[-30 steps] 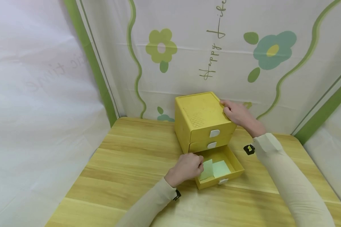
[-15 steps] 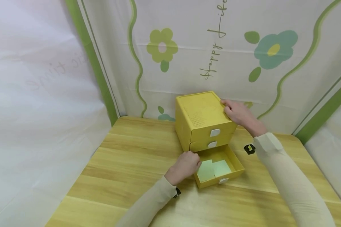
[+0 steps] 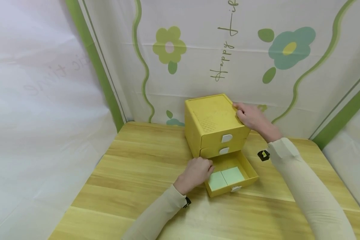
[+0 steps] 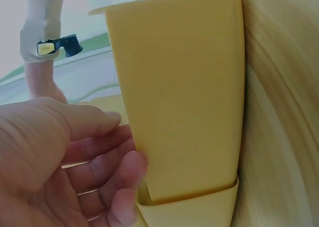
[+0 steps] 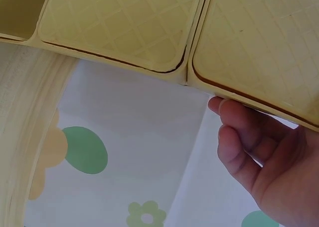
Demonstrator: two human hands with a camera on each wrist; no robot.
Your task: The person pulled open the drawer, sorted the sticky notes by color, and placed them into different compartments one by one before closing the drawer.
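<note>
A yellow three-drawer box (image 3: 216,113) stands at the back of the table, its bottom drawer (image 3: 250,166) pulled out. Two pale green paper squares, a left one (image 3: 217,181) and a right one (image 3: 232,175), lie side by side in that drawer. My left hand (image 3: 195,173) is at the drawer's left rim, and no paper shows between its loosely bent fingers (image 4: 132,170) in the left wrist view. My right hand (image 3: 252,118) holds the box's right top edge. In the right wrist view its bent fingers (image 5: 232,147) touch the edge of the box's back.
The wooden table (image 3: 132,173) extends to the left and front of the box. A printed curtain (image 3: 198,50) hangs close behind it. White tabs (image 3: 227,138) stick out from the drawer fronts.
The left paper square stood tilted beside my left hand and now lies flat next to the other one. My left hand has let go of it. My right hand stays on the box.
</note>
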